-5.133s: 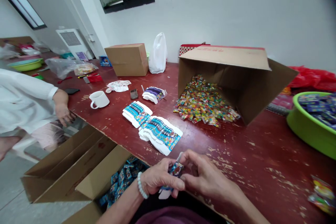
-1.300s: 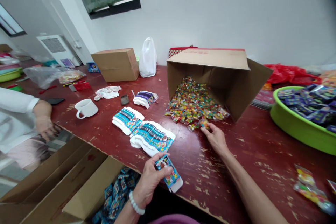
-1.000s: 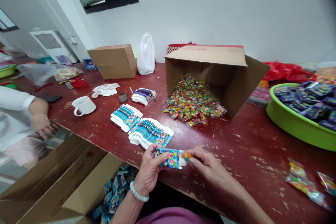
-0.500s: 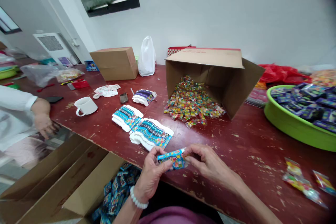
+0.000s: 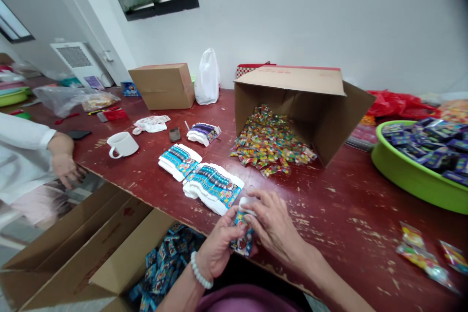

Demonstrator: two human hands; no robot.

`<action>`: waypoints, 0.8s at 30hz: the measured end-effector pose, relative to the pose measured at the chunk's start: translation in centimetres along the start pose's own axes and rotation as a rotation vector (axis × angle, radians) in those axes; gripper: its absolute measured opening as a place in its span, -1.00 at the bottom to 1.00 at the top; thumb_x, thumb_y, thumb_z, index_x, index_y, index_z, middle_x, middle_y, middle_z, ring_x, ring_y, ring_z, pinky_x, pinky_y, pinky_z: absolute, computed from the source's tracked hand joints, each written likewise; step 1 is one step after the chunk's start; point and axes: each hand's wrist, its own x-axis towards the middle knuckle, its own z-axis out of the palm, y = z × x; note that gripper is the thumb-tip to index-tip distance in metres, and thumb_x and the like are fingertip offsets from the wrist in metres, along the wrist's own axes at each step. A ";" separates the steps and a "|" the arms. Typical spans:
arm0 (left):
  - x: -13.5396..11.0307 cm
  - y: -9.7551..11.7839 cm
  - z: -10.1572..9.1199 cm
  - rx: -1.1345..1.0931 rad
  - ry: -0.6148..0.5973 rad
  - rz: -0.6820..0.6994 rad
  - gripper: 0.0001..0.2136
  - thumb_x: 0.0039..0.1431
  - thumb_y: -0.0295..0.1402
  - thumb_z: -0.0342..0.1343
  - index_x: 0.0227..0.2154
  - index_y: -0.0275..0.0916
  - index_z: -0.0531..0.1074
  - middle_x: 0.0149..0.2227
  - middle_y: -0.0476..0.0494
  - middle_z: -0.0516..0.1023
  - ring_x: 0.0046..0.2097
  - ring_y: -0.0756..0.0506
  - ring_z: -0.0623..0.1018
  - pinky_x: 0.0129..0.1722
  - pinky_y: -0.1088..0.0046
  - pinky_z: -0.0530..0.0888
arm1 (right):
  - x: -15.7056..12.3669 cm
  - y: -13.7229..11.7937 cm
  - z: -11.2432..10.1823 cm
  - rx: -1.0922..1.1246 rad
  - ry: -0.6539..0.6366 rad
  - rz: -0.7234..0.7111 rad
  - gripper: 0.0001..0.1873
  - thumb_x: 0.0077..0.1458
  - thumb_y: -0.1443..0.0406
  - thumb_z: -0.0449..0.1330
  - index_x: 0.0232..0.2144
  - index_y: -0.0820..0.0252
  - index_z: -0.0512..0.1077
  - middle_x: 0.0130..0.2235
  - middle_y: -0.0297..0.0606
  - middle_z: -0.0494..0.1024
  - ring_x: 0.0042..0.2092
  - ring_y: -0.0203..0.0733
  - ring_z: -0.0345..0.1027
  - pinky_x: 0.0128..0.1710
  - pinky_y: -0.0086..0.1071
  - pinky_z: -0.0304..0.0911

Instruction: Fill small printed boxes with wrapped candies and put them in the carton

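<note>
My left hand [image 5: 219,248] grips a small blue printed box [image 5: 242,239], held upright over the near table edge. My right hand [image 5: 270,226] pinches the white flap at the top of that same box. Just beyond the hands lie two stacks of flat blue-and-white box blanks [image 5: 214,186], with a third purple stack [image 5: 204,133] behind them. A large cardboard carton [image 5: 310,102] lies on its side further back, and a heap of colourful sweets [image 5: 268,145] spills out of it.
An open carton [image 5: 120,258] below the table edge at left holds several filled blue boxes. A green basin [image 5: 413,175] of dark blue boxes sits right. A white mug [image 5: 122,144], a closed brown box [image 5: 164,85] and a white bag [image 5: 207,77] stand behind. Another person's hand [image 5: 66,168] rests at left.
My right hand fetched a sweet from the heap and brought it to the box. The box has turned from lying sideways to upright, and my right fingers now sit on its top flap.
</note>
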 end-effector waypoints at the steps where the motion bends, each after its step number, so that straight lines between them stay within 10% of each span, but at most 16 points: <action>1: 0.0 0.2 0.0 -0.007 0.037 0.021 -0.58 0.04 -0.44 0.26 0.00 -0.17 0.36 -0.32 -0.03 0.53 -0.45 -0.02 0.53 -0.46 0.42 0.52 | -0.3 0.2 0.3 0.060 0.057 0.014 -0.74 0.24 0.33 0.10 -0.03 0.05 0.39 0.06 -0.12 0.38 0.06 0.02 0.24 0.00 -0.08 0.19; 10: 0.2 0.5 0.8 -0.218 0.256 0.026 -0.68 0.22 -0.20 0.10 -0.08 -0.33 0.48 -0.25 -0.18 0.62 -0.40 -0.05 0.58 -0.39 0.48 0.52 | -1.1 -0.4 2.0 0.318 0.006 0.065 -0.79 0.18 0.36 0.16 -0.15 -0.01 0.47 0.05 -0.22 0.33 0.09 -0.08 0.26 0.09 -0.20 0.21; 16: 0.4 0.4 0.7 -0.307 0.310 0.103 -0.69 0.14 -0.27 0.20 -0.09 -0.30 0.47 -0.27 -0.14 0.64 -0.35 -0.08 0.62 -0.32 0.46 0.54 | -1.3 -0.6 3.1 0.375 0.298 0.187 -0.68 0.10 0.34 0.25 -0.06 0.04 0.41 0.08 -0.17 0.32 -0.16 -0.18 0.37 -0.15 -0.31 0.34; 24: -0.2 -0.1 0.6 -0.293 0.334 0.019 -0.72 0.12 -0.24 0.21 -0.16 -0.31 0.45 -0.52 -0.03 0.56 -0.59 -0.03 0.52 -0.60 0.48 0.48 | -0.6 -0.7 2.9 0.636 0.124 0.202 -0.90 0.14 0.28 0.23 -0.40 0.15 0.53 -0.17 -0.20 0.54 -0.18 -0.16 0.46 -0.17 -0.34 0.34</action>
